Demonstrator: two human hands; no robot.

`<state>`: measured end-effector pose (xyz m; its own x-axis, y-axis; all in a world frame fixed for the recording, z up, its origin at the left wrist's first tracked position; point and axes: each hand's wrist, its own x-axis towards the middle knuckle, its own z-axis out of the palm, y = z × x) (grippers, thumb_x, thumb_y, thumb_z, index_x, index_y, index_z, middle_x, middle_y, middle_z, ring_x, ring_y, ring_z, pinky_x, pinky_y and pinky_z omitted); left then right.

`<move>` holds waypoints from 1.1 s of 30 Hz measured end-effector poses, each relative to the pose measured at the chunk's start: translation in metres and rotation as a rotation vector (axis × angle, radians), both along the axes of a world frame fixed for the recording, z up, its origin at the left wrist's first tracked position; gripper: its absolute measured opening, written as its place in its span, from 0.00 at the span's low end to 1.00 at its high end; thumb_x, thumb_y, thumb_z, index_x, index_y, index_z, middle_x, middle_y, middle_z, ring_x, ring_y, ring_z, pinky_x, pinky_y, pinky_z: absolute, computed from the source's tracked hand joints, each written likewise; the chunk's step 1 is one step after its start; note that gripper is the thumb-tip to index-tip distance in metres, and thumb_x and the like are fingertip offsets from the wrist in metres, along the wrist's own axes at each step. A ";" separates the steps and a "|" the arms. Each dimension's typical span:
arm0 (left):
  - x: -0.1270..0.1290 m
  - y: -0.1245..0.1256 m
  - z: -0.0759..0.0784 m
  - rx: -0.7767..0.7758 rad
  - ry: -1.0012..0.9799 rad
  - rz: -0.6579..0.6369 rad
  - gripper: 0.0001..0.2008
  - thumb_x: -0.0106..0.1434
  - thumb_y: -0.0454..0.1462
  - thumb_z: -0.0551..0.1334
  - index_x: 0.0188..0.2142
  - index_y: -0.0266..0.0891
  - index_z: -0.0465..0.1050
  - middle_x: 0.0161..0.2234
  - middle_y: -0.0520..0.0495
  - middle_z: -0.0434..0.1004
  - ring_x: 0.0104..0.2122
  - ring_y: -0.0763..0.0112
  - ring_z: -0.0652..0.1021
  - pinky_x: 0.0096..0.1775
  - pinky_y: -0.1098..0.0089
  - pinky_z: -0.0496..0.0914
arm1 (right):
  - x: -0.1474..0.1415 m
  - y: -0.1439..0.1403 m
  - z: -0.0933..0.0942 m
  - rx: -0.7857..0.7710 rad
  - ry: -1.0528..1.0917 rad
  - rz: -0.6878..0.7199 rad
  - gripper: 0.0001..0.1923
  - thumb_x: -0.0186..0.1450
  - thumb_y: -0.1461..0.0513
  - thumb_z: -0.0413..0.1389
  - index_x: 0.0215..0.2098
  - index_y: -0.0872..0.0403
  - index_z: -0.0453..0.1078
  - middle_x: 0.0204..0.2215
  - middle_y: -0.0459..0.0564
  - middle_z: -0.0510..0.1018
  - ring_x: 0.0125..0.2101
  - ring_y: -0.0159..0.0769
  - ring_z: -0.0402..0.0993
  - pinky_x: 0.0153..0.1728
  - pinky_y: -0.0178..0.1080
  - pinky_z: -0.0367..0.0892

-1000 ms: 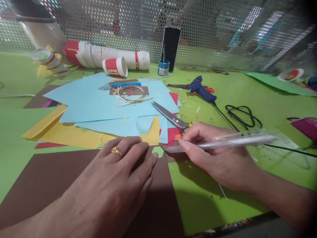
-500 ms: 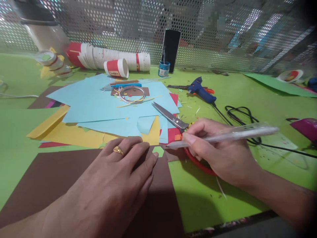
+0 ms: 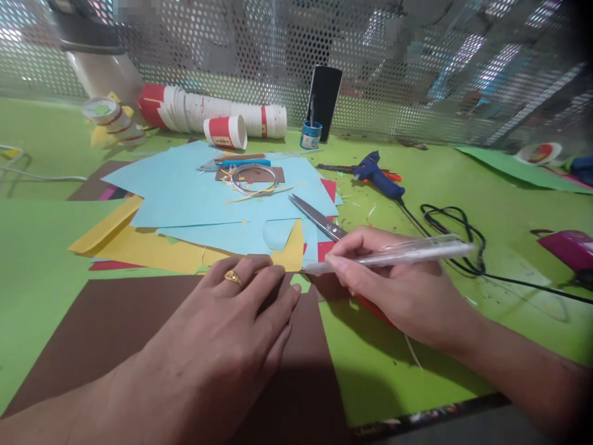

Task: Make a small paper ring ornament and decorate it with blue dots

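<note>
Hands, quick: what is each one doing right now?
Left hand: open, fingers flat on the brown paper sheet, holding nothing.
Right hand: closed on a clear pen.

No readable text, labels or nos. anywhere. The red-and-white paper cup (image 3: 225, 131) lying left of the upright black phone (image 3: 323, 100) has a small print patch, too blurred to read; the small blue jar (image 3: 310, 135) beside the phone has a label, also illegible.

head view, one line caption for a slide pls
Left hand flat on brown paper; right hand holds a clear pen at its edge.
</note>
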<state>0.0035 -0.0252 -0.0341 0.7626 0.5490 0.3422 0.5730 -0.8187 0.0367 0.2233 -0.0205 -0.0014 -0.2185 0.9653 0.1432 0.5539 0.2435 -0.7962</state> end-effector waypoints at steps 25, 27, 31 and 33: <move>-0.001 -0.001 0.000 0.008 0.050 -0.002 0.14 0.69 0.33 0.52 0.46 0.36 0.75 0.46 0.40 0.74 0.48 0.48 0.71 0.46 0.47 0.68 | -0.001 0.000 -0.006 -0.013 -0.019 -0.002 0.06 0.65 0.61 0.58 0.31 0.52 0.73 0.22 0.40 0.75 0.19 0.24 0.65 0.18 0.29 0.61; -0.002 -0.001 0.001 0.023 0.060 -0.009 0.13 0.68 0.32 0.52 0.44 0.36 0.75 0.46 0.39 0.74 0.48 0.48 0.71 0.46 0.47 0.68 | -0.001 0.000 -0.006 -0.016 -0.026 -0.003 0.06 0.66 0.60 0.58 0.31 0.52 0.73 0.22 0.40 0.75 0.19 0.25 0.65 0.18 0.29 0.61; -0.002 0.000 0.001 0.045 0.070 -0.032 0.13 0.68 0.31 0.53 0.45 0.35 0.75 0.46 0.38 0.74 0.48 0.47 0.71 0.45 0.47 0.68 | -0.003 0.001 -0.007 0.008 -0.031 -0.002 0.06 0.65 0.61 0.58 0.31 0.52 0.73 0.22 0.41 0.75 0.19 0.25 0.65 0.18 0.30 0.61; -0.002 0.001 0.000 0.045 0.050 -0.029 0.14 0.68 0.31 0.53 0.47 0.35 0.75 0.46 0.38 0.74 0.47 0.47 0.71 0.45 0.47 0.68 | -0.003 0.001 -0.007 0.019 -0.023 -0.001 0.06 0.65 0.61 0.58 0.30 0.53 0.73 0.23 0.41 0.75 0.19 0.26 0.66 0.19 0.30 0.61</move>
<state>0.0017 -0.0246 -0.0339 0.7944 0.5117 0.3272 0.5495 -0.8350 -0.0282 0.2199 -0.0196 -0.0085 -0.2209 0.9626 0.1568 0.5727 0.2582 -0.7781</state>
